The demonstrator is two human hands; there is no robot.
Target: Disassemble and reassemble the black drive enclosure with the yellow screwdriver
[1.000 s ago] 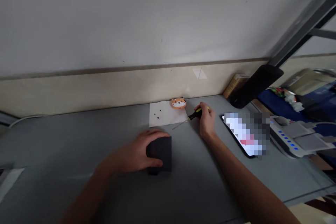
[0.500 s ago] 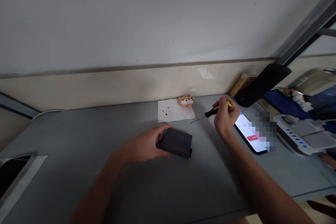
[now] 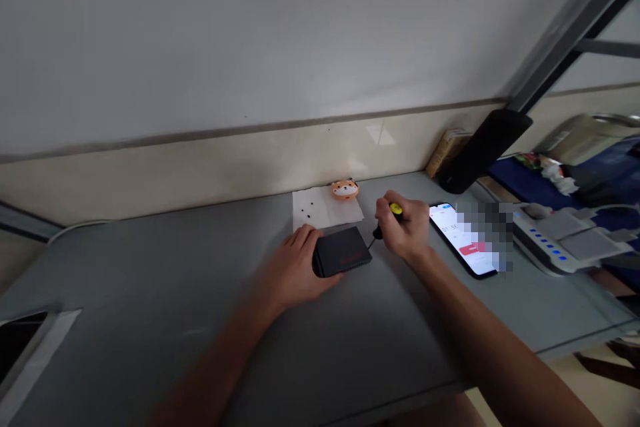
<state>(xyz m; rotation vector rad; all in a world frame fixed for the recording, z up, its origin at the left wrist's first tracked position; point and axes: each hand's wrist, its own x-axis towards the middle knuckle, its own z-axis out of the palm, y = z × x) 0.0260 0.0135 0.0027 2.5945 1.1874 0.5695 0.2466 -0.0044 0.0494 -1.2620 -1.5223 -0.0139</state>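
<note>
On the grey desk [image 3: 175, 280], right in the middle, my left hand [image 3: 297, 273] is gripping the dark box [image 3: 345, 251] by its left end, fingers along the far side, thumb along the near one. And over on the right, my right hand [image 3: 407, 230] is closing round the black-and-yellow screwdriver [image 3: 395, 209], its thin shaft slanting down toward the box's right end! The tip is sitting right at that edge; whether it is touching, I cannot tell. Nor am I seeing clearly whether the box is resting on the desk.

Just behind, the white paper [image 3: 327, 215] is lying flat, carrying a few small dark bits [image 3: 309, 216] on its left part, and the orange animal-faced case [image 3: 345, 189] is sitting at its far right corner. Beside my right hand, the phone [image 3: 447, 223] is glowing, part of its screen blurred out, and the white power strip [image 3: 545, 247] is showing a row of blue lights.
</note>
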